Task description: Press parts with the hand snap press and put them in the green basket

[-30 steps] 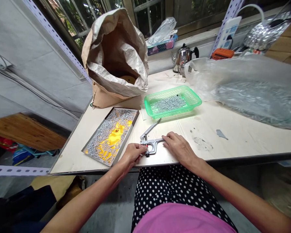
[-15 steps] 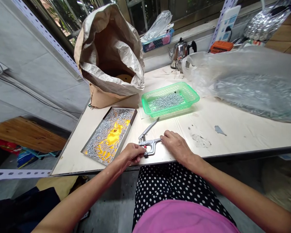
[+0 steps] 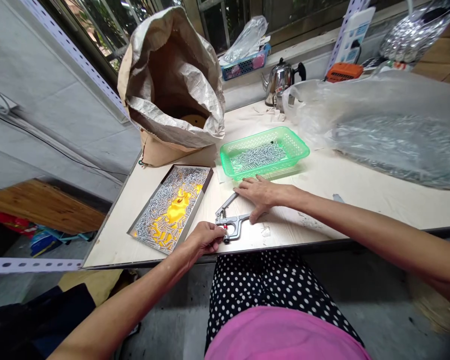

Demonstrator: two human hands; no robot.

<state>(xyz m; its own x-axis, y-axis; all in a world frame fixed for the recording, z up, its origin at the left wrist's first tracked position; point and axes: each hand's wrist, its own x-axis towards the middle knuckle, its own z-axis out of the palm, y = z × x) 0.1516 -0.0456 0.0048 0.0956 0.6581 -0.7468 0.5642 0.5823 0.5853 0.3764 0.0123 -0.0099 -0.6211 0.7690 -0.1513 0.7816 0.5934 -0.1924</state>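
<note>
A small metal hand press (image 3: 230,225) with a raised lever lies on the white table near its front edge. My left hand (image 3: 202,240) is closed in a pinch at the press's jaw, holding something too small to make out. My right hand (image 3: 258,192) lies over the upper lever with its fingers stretched out flat, the fingertips on the handle and the thumb near the lower arm. To the left sits a flat metal tray (image 3: 171,206) with a yellow floor, filled with several small silver parts. Behind the press stands a green plastic basket (image 3: 264,152) holding more silver parts.
A large open paper sack (image 3: 172,85) stands at the back left of the table. A big clear plastic bag of metal parts (image 3: 390,135) covers the right side. A steel kettle (image 3: 281,82) and an orange box (image 3: 343,72) stand by the window sill.
My right hand has let go of the press's lower arm and moved up and left onto the raised lever, opening out flat. My left hand stays pinched at the jaw.
</note>
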